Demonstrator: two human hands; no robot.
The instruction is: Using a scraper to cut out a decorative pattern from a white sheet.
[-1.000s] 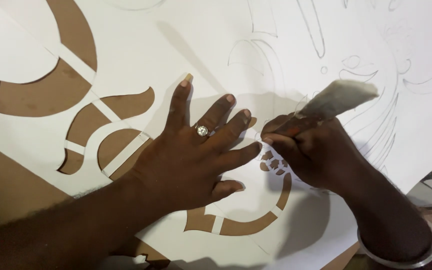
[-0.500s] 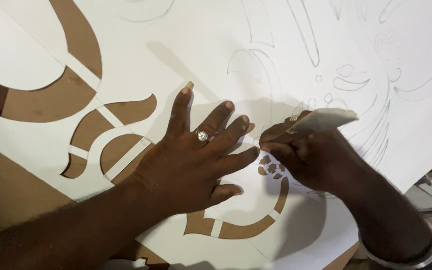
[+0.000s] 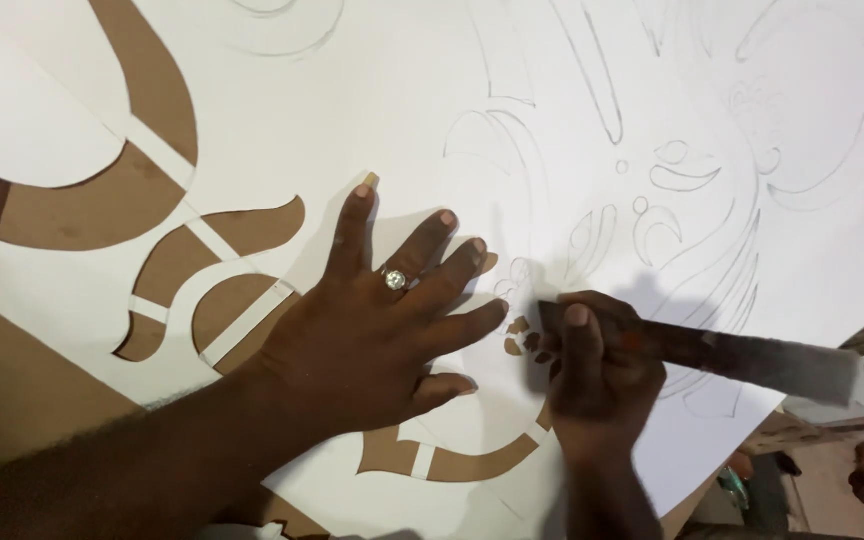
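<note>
Cutting small shapes from the white paper sheet (image 3: 252, 130) on the brown tabletop (image 3: 12, 380) is, I judge, the step in hand: right hand (image 3: 597, 375), grip pinching a cutting tool (image 3: 712, 350); left hand (image 3: 372, 330) spread flat, pinning it; next stroke needs steady pressure

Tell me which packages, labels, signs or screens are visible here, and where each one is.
None can be made out. Only a large white paper sheet with pencil drawings and cut-out shapes shows, with the left hand flat on it and the right hand holding a long tool.
</note>
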